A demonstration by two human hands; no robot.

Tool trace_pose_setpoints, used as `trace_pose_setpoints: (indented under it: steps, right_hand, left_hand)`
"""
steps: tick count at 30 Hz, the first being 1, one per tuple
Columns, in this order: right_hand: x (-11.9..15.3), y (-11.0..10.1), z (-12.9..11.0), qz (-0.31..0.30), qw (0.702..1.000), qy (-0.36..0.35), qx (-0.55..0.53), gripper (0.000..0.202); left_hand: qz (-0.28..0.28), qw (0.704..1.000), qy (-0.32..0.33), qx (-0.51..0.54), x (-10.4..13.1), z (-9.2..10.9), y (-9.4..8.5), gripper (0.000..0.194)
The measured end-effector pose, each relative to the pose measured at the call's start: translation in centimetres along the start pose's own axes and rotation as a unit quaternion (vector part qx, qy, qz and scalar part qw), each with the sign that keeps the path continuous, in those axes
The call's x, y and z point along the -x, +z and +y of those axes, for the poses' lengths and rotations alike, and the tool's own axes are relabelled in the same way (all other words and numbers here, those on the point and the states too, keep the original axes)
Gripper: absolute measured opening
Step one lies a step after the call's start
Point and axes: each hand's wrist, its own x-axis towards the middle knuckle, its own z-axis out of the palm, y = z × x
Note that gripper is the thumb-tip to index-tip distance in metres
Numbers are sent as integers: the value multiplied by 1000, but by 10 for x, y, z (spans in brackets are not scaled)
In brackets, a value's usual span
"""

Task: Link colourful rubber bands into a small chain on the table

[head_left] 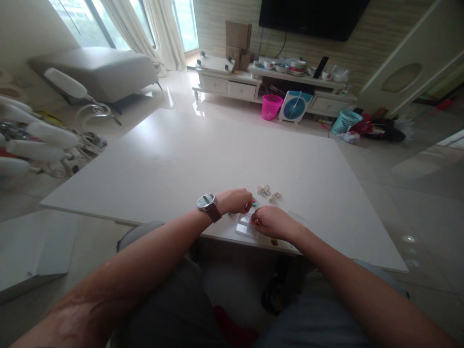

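Observation:
My left hand, with a watch on its wrist, is closed with its fingers curled down beside small green and red pieces. What its fingertips hold, if anything, is hidden. My right hand is closed over the right side of a clear compartment box. A bit of red-orange shows at its fingertips; whether it is pinched or lies in the box I cannot tell. Partly behind my right wrist lies a clear flat plastic piece. A small dark-and-yellow thing rests near the table edge.
Several small pale ring-like bundles lie beyond my hands on the white table. White-padded metal chairs stand at the left. Past the table are a pink basket, a blue fan and a low cabinet.

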Motion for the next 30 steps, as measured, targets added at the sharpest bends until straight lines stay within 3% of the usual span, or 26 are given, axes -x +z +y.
trace_pose_setpoints:
  steps: [21, 30]
  right_hand:
    - [3, 1, -4, 17, 1000, -5, 19, 29]
    - [3, 0, -3, -6, 1000, 19, 4, 28]
  left_hand:
    - [-5, 1000, -12, -9, 0, 1, 0, 19]
    - [-10, 1000, -13, -14, 1, 3, -2, 19]
